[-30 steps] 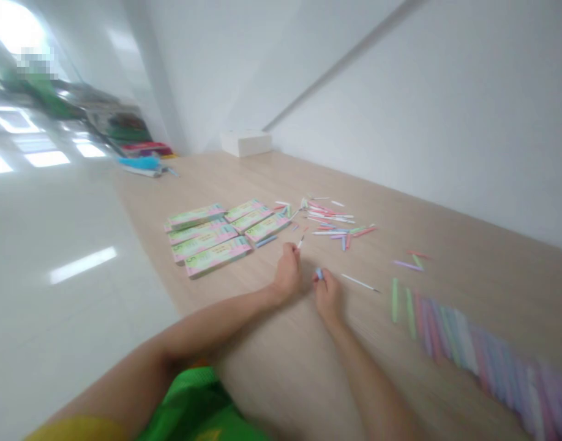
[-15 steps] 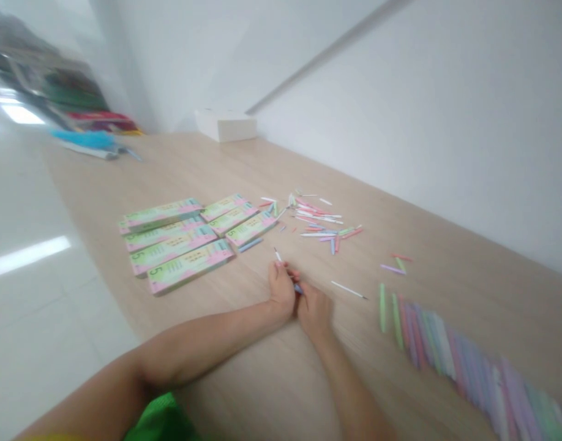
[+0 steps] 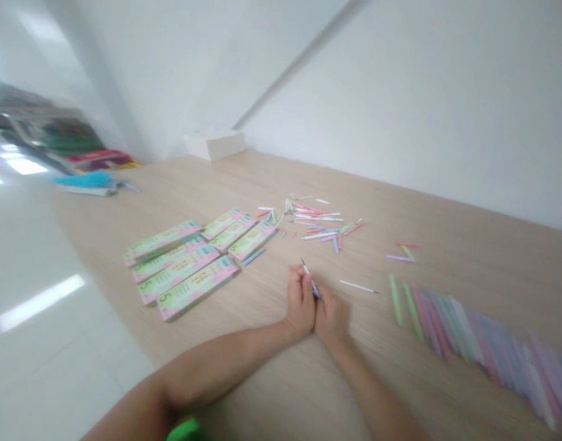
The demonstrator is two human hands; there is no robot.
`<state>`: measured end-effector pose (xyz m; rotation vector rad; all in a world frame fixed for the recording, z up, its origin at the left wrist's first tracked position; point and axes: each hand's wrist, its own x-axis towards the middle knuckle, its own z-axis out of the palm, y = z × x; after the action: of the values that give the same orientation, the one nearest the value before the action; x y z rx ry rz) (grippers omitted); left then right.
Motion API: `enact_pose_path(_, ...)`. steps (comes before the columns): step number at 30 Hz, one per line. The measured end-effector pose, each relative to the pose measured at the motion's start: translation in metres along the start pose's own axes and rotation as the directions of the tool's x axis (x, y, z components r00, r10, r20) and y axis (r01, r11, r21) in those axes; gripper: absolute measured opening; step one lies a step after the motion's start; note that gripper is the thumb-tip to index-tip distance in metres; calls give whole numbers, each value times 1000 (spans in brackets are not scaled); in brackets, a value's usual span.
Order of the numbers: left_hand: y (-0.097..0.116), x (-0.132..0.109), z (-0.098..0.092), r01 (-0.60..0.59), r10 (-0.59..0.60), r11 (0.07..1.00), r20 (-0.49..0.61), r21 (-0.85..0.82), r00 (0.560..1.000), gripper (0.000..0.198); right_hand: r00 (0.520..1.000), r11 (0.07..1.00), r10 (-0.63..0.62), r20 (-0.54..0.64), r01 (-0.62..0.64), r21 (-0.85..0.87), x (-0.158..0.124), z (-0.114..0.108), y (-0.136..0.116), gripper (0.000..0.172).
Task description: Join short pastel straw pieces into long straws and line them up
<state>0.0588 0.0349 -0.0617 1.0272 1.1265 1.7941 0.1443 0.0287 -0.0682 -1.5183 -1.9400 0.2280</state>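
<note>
Both hands meet above the wooden table, closed around one slim pen. My left hand [image 3: 301,303] pinches the white pen refill [image 3: 307,270], whose dark tip points up and away. My right hand [image 3: 332,315] presses against the left and grips the bluish pen barrel [image 3: 316,290] at the lower end. How far the refill sits inside the barrel is hidden by the fingers. To the right of the hands lies a loose white refill [image 3: 358,286] with a dark tip. Beyond them is a scattered heap of coloured pen parts [image 3: 320,215].
Green and pink boxes [image 3: 196,286] lie in two groups at left, one stacked, with a blue stick [image 3: 254,256] beside them. A long row of pastel pen barrels [image 3: 483,337] runs along the right. A white box [image 3: 217,146] stands by the wall; a blue bundle [image 3: 86,179] lies far left.
The view has shifted, so the hands appear further right. The left hand has turned, and more of the bluish barrel now shows between the hands, in line with the refill.
</note>
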Motion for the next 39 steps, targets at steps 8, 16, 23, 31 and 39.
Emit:
enact_pose_path(8,9,6,-6,-233,154,952,347,200,925,16,972,917,174,-158,-102,386,-1,7,10,28)
enact_pose_path(16,48,21,-26,-247,154,936,336,252,929,27,989,919,72,-131,-15,395,-2,3,6,18)
enact_pose_path(23,47,18,-17,-235,115,937,408,258,906,24,979,904,86,-187,3,428,-4,5,7,18)
enact_pose_path(31,55,30,-18,-312,33,885,622,345,783,21,957,864,164,-241,-21,503,-2,-7,-4,29)
enact_pose_path(39,88,41,7,-303,4,863,595,404,803,6,860,838,350,-370,-111,535,7,-29,-7,50)
